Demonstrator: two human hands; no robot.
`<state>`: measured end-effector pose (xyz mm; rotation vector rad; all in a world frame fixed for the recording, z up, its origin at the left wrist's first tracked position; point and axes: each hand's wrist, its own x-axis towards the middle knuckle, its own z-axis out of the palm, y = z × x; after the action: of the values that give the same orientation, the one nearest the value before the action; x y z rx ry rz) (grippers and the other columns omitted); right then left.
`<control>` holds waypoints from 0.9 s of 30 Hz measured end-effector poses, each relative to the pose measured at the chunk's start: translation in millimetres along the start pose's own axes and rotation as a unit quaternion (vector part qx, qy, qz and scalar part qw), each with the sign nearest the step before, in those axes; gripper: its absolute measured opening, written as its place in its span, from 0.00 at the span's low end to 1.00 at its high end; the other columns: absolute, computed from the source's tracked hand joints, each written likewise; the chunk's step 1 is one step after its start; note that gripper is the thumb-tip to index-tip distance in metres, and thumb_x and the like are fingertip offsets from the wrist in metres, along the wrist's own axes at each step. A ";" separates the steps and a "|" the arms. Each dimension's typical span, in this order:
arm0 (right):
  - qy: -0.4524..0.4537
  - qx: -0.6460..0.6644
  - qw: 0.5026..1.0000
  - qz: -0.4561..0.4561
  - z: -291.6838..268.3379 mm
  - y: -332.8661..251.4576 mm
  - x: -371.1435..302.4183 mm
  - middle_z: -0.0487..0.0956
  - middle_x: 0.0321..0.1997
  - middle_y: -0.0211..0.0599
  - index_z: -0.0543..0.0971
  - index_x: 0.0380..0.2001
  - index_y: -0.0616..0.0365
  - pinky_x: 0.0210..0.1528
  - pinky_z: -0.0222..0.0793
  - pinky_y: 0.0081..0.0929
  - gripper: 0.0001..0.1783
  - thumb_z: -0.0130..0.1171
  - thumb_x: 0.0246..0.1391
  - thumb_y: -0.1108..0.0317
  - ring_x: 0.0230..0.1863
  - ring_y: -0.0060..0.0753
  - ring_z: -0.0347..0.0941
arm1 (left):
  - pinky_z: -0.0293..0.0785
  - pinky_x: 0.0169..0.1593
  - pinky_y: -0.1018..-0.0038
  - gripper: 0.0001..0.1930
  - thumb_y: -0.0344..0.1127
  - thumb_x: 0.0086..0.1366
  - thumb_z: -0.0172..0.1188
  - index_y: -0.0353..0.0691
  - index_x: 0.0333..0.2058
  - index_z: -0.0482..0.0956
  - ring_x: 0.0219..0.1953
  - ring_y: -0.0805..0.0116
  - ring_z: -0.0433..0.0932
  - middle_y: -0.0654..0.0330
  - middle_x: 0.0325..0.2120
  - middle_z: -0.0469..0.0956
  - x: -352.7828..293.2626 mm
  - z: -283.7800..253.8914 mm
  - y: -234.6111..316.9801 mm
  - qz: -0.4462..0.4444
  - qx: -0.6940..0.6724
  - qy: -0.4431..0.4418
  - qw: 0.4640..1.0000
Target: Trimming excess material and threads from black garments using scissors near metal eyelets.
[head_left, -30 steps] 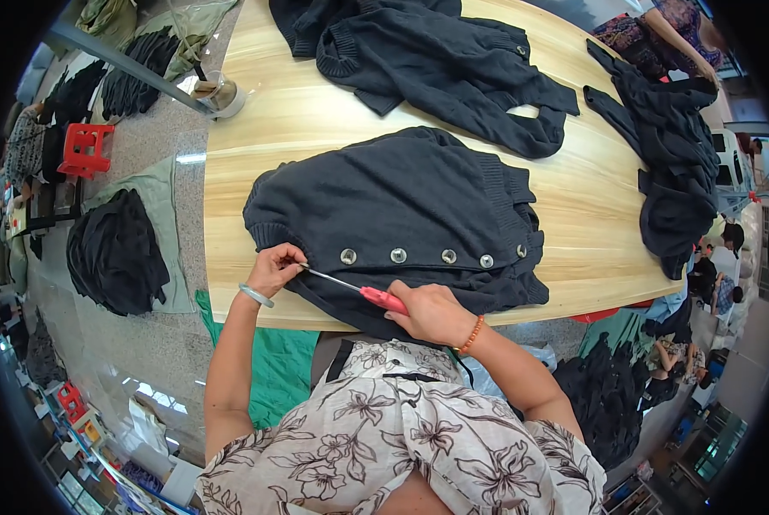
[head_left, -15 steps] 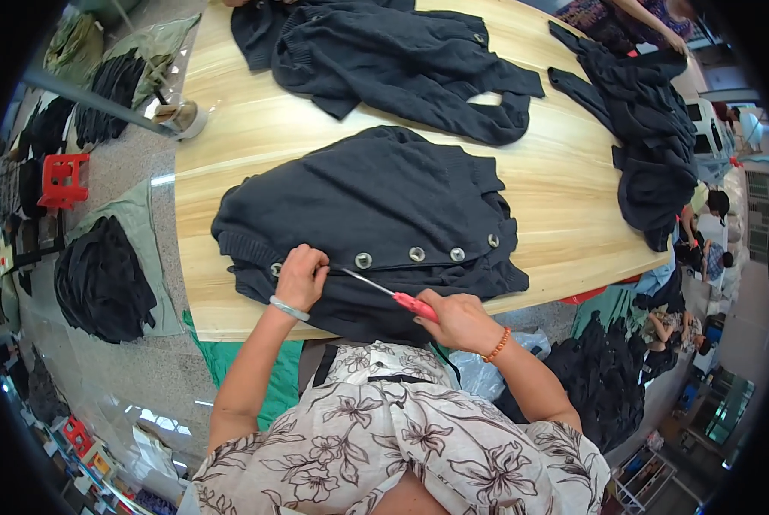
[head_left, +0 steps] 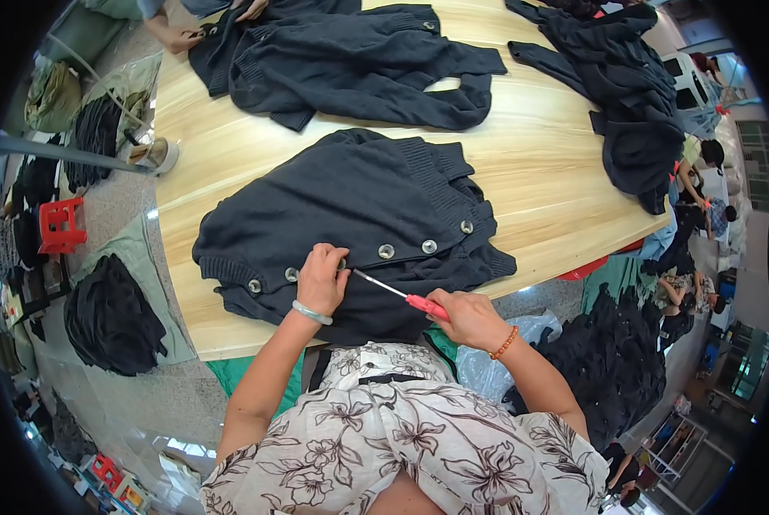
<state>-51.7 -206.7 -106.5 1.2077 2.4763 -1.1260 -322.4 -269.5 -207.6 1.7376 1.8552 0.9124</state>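
Note:
In front of me a dark knitted cardigan [head_left: 316, 202] lies folded on the table, with a row of shiny round buttons along its near side. My left hand [head_left: 322, 279] is closed on the front edge beside a button [head_left: 342, 264], its thumb and index finger pinching the knit there. A red-handled tool with a thin metal shaft [head_left: 427, 305] is gripped in my right hand [head_left: 470, 319]. Its shaft points left, and the tip ends close to my left fingertips. What exactly the tip touches is too small to make out.
Beyond it lies another dark cardigan [head_left: 358, 64], where another person's hand [head_left: 178, 36] works at the far left. More dark knitwear [head_left: 638, 142] hangs over the table's right side. Garment heaps [head_left: 114, 313] and a red stool [head_left: 62, 225] stand on the floor to the left.
My left hand has moved right along the button row to the following button, and the tool has come along with it. Another person's hands show more at the top left. The view has shifted.

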 end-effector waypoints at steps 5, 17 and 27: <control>-0.065 -0.021 0.998 -0.018 0.4 1.2 5.6 0.79 0.22 0.46 0.74 0.40 0.51 0.32 0.70 0.48 0.15 0.58 0.56 0.54 0.29 0.53 0.78 | 0.70 0.35 0.63 0.12 0.20 0.45 0.65 0.40 0.28 0.74 0.32 0.54 0.73 0.57 0.26 0.71 3.8 -6.1 -8.2 -0.046 -0.034 -0.102 0.993; 0.024 0.031 0.996 0.077 -4.6 49.2 -37.0 0.80 0.31 0.47 0.74 0.43 0.53 0.37 0.71 0.45 0.16 0.58 0.57 0.56 0.35 0.53 0.77 | 0.73 0.35 0.69 0.17 0.26 0.47 0.70 0.37 0.38 0.78 0.29 0.61 0.75 0.56 0.29 0.75 45.4 51.8 31.3 0.016 -0.008 -0.101 0.995; -0.008 0.087 0.994 0.065 -8.1 54.1 -47.4 0.79 0.28 0.48 0.74 0.38 0.54 0.37 0.71 0.46 0.13 0.57 0.57 0.57 0.34 0.54 0.78 | 0.70 0.40 0.65 0.06 0.29 0.49 0.65 0.39 0.28 0.80 0.32 0.56 0.72 0.58 0.26 0.76 64.2 44.4 43.8 0.024 -0.021 -0.197 0.980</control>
<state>20.6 -208.9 -110.1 1.3775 2.2906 -1.3326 -268.0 -199.0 -199.0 1.7891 1.5321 0.5657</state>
